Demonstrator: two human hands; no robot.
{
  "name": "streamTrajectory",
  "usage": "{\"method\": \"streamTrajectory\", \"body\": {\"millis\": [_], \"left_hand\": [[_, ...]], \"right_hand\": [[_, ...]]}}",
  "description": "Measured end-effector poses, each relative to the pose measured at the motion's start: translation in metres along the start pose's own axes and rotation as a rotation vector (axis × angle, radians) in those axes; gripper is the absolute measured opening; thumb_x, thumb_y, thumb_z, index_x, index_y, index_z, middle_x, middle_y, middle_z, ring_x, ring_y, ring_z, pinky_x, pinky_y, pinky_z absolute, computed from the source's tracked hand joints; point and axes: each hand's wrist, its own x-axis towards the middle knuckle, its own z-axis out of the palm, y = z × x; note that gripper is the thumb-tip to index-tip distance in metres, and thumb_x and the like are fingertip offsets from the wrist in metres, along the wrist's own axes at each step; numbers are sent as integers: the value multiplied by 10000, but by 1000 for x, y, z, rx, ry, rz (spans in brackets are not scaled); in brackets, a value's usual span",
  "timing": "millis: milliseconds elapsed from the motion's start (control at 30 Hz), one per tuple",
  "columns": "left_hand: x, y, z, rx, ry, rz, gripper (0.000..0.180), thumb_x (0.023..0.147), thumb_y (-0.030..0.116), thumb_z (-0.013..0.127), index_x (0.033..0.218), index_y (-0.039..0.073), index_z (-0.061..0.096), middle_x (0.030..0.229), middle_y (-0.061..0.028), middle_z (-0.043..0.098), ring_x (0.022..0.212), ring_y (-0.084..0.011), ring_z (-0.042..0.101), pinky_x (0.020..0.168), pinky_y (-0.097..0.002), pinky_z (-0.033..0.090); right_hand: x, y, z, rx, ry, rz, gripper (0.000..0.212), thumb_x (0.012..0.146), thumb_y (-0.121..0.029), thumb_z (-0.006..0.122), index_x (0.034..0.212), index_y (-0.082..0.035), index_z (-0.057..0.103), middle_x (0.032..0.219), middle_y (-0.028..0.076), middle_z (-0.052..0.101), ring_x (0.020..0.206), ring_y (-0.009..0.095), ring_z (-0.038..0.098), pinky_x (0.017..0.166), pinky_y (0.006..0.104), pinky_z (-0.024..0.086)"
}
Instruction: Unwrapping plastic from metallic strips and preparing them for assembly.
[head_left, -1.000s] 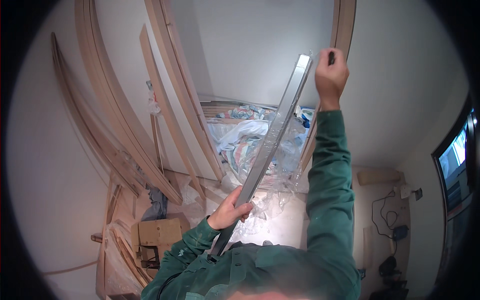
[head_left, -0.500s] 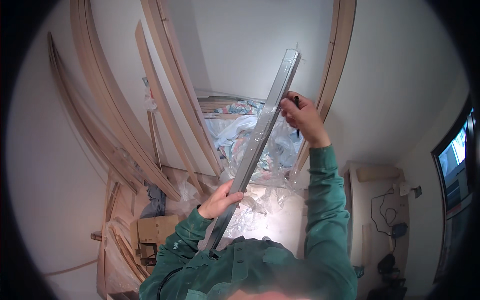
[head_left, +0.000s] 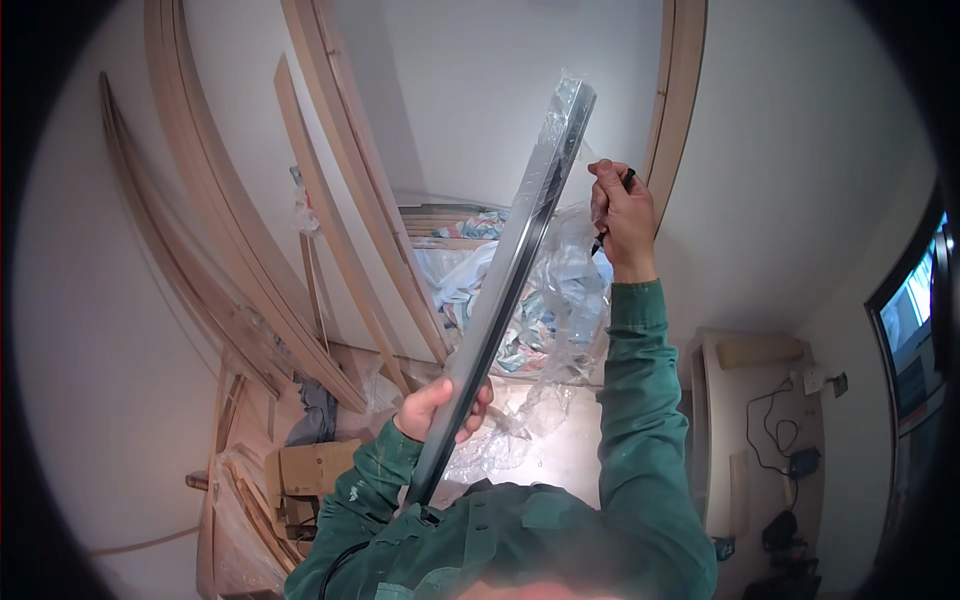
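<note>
A long grey metal rail (head_left: 490, 300) slants up and away from my chest, its far end still covered in clear plastic film. Near its lower part my left hand (head_left: 445, 408) is wrapped round it, thumb on the near face. To the right of the upper part, my right hand (head_left: 622, 215) pinches a loose stretch of the clear film (head_left: 565, 260), drawn off the rail and hanging below. A thin black pen-like object (head_left: 628, 180) pokes out of the same hand, its dark tip showing below the palm.
Long wooden trims (head_left: 320, 200) lean against the wall on the left. A cardboard box (head_left: 310, 465) sits at lower left. Cloths (head_left: 525, 340) and crumpled plastic lie on the floor ahead. At right is a shelf unit (head_left: 715, 420) with black cables, beside a window (head_left: 905, 300).
My right hand has moved up and away from the rail, pulling film off it. The rail has rolled, showing its dark grooved side, and my left fingers now wrap underneath.
</note>
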Motion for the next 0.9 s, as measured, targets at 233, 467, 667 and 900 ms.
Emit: {"method": "streamTrajectory", "body": {"millis": [233,467,667,900], "left_hand": [[5,20,13,362,70,20,554,846,294,647,1232,-30,416,929,-79,510,751,-160,571,587,-269,504],[25,8,21,813,275,104,561,838,86,661,1309,29,362,814,-44,543,654,-105,565,568,-259,499],[28,1,23,757,239,91,617,848,127,664,1356,33,326,831,-37,540,659,-101,560,558,-255,491],[23,-2,27,736,172,77,676,846,139,651,1403,40,279,831,-38,536,646,-102,549,552,-272,495]], "right_hand": [[-11,-24,24,-94,-67,-158,296,926,-277,610,1099,-38,590,715,-19,516,496,21,368,416,170,272],[0,-10,7,-53,-186,-13,199,906,-250,644,952,-61,605,605,-91,415,466,1,323,405,179,216],[-1,-11,9,-380,24,-387,176,905,-170,644,836,-10,619,616,-70,460,534,25,359,475,196,296],[37,-13,-14,-649,441,-603,212,907,-195,623,827,1,616,661,-26,529,607,47,432,545,220,368]]}}
